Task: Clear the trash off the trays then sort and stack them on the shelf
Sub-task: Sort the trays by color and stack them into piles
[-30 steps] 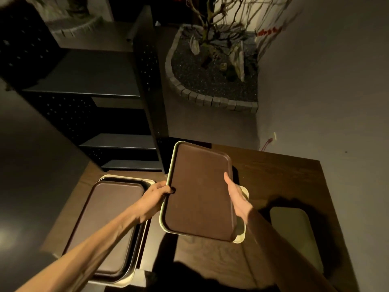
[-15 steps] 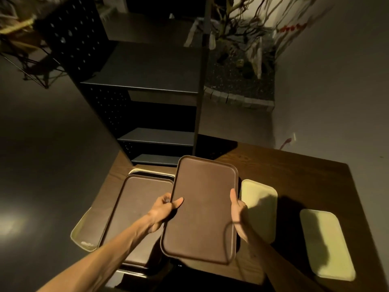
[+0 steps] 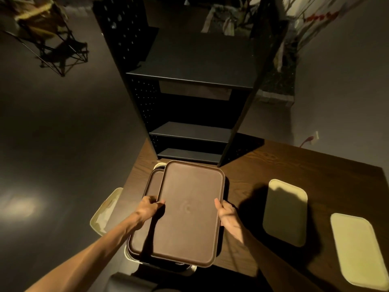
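I hold a brown tray [image 3: 189, 211] flat by both long edges, my left hand [image 3: 148, 208] on its left side and my right hand [image 3: 228, 216] on its right. It hovers over a stack of brown trays [image 3: 152, 186] on the left part of the wooden table [image 3: 284, 165], shifted a little right of the stack. A pale rim shows under that stack. Two cream trays lie on the table to the right, one near [image 3: 285, 209] and one further right [image 3: 357, 249]. The black shelf unit [image 3: 193, 81] stands behind the table with bare boards.
A cream bin [image 3: 105, 211] sits on the floor at the table's left edge. A wire-frame stand [image 3: 56, 43] is at the far left on the dark floor. A planter with bare branches [image 3: 282, 60] stands behind the shelf on the right.
The view has swung left and the shelf is now centred. The held brown tray has moved left over the brown stack. A second cream tray has come fully into view on the right.
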`<state>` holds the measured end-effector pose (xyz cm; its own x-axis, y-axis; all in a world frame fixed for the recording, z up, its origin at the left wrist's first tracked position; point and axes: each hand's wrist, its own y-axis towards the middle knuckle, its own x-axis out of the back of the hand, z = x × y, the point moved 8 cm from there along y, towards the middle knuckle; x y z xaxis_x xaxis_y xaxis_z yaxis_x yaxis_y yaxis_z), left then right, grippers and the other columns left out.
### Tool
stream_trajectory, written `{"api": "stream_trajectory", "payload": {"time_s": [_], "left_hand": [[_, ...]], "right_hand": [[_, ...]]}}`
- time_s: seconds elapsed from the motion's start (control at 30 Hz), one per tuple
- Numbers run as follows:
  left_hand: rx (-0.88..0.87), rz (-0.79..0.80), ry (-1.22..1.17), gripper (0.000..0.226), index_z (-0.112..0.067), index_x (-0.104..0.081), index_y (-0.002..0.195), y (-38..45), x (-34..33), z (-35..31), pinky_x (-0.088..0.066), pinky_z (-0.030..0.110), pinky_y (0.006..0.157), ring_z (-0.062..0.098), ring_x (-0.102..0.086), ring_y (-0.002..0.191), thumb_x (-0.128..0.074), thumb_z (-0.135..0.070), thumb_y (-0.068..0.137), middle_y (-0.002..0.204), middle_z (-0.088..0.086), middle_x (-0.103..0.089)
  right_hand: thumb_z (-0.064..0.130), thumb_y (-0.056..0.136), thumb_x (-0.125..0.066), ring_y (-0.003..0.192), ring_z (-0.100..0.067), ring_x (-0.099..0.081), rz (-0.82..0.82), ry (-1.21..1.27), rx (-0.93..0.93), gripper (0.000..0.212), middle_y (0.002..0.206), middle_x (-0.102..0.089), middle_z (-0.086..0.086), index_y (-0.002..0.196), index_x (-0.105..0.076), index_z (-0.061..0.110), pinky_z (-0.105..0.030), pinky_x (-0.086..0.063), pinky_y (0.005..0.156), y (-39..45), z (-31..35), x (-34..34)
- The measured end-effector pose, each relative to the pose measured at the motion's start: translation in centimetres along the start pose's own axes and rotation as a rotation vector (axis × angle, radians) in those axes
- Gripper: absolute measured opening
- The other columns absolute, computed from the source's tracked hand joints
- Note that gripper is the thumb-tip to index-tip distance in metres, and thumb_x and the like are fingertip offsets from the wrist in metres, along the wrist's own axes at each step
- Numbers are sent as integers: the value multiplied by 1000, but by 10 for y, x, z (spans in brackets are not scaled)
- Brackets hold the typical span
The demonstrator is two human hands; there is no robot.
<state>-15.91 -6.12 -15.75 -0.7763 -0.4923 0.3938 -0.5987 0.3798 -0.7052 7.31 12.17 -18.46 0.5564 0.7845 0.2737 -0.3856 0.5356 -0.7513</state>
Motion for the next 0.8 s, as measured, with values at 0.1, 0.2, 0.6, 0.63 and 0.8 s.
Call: {"api": "stream_trajectory", "payload": {"time_s": [0.1, 0.2, 0.6, 0.63, 0.8], "left_hand": [[18, -43, 61, 31, -4, -63, 66, 6, 24, 10, -50, 21, 56, 18, -64, 57, -68, -22, 91, 63, 6, -68], [24, -98, 117, 28, 1, -71, 79, 11, 42, 20, -49, 28, 63, 23, -65, 67, -70, -26, 89, 77, 16, -73], [-45, -200, 221, 18, -8, -76, 75, 20, 66, 32, -54, 30, 65, 26, -71, 72, -70, -20, 86, 75, 13, -75], [-64, -192, 268, 12, -9, -78, 83, 21, 67, 30, -54, 29, 69, 26, -72, 78, -68, -15, 86, 81, 12, -76], [-109, -184, 371, 23, -11, -77, 100, 22, 67, 26, -59, 31, 81, 26, -73, 90, -67, -5, 80, 96, 10, -77]], "right_hand": [[46, 101, -40, 138, -35, -41, -147, -354, -2, 60, 148, -47, -18, 145, -43, 6, -33, -33, 113, -7, 25, -13], [34, 104, -41, 137, -34, -41, -79, -359, 38, 53, 150, -43, -18, 147, -37, 3, -32, -33, 109, -5, 34, -32], [17, 95, -46, 109, -39, -64, -136, -551, 142, 39, 120, -63, -19, 129, -50, -1, -36, -55, 87, 2, 38, -60], [16, 91, -49, 95, -40, -69, -156, -605, 125, 40, 108, -68, -21, 125, -52, -5, -37, -56, 78, 2, 36, -61], [12, 73, -68, 69, -35, -71, -4, -743, 14, 57, 88, -69, -25, 122, -56, -14, -32, -55, 58, 7, 26, -77]]}}
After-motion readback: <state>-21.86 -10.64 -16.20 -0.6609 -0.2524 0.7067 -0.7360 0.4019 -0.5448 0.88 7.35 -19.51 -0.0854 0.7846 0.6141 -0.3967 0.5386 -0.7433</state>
